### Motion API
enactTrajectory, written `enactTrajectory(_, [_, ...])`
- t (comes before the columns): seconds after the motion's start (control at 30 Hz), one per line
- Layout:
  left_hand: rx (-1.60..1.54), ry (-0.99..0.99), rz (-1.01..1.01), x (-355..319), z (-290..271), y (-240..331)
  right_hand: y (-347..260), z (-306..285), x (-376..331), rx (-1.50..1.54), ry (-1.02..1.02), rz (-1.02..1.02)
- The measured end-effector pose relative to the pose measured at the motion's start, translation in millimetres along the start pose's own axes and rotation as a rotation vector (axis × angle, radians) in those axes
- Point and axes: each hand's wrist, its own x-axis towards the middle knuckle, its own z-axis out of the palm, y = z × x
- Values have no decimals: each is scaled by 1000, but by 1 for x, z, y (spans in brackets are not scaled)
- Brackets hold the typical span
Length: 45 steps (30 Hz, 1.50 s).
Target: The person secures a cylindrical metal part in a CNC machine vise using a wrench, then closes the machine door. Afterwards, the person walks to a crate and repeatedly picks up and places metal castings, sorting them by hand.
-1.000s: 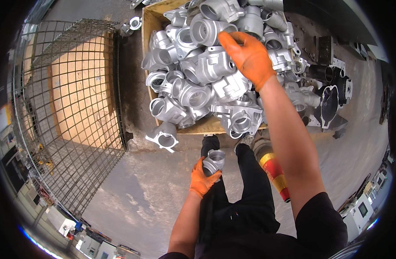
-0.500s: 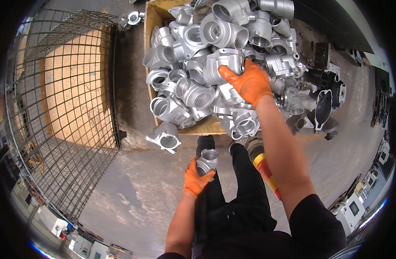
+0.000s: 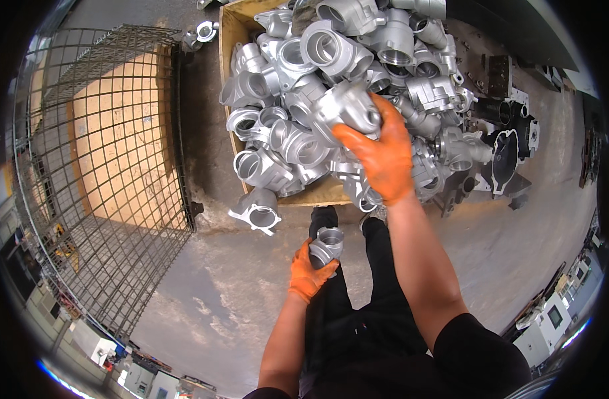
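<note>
- At the left of the frame, a dark wire-mesh cage point(image 3: 118, 169), with a tan wooden panel point(image 3: 121, 133) showing through its grid.
- Left of centre, a silver metal casting with a lugged flange point(image 3: 256, 211), just beside the crate's lower left corner.
- At lower centre, the left hand point(image 3: 308, 278), in an orange glove, curled around a grey cylindrical metal fitting point(image 3: 326, 247); the fitting sits between thumb and fingers, its open end up.
- At upper centre, a yellowish wooden crate point(image 3: 325, 192) heaped with silver pipe-like castings point(image 3: 302, 145).
- Over the heap, a slightly blurred, rounded silver metal housing point(image 3: 343, 110), gripped by the orange-gloved right hand point(image 3: 379, 149): thumb against its lower edge, fingers along its right side.
- At the right, a black plate with a silver rim point(image 3: 505, 163).
</note>
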Motion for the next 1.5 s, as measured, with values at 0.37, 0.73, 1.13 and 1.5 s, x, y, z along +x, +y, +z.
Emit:
enactTrajectory(0.37, [-68, 15, 52, 6, 25, -18, 66, -125, -36, 1018, -173, 11])
enactTrajectory(0.73, [-43, -69, 139, 5, 43, 22, 104, -305, 0, -255, 365, -381])
enactTrajectory(1.13, [157, 261, 396, -28, 12, 128, 326, -464, 150, -1002, 100, 361])
enactTrajectory(1.5, [-374, 306, 360, -31, 20, 130, 280, -442, 127, -854, 330, 436])
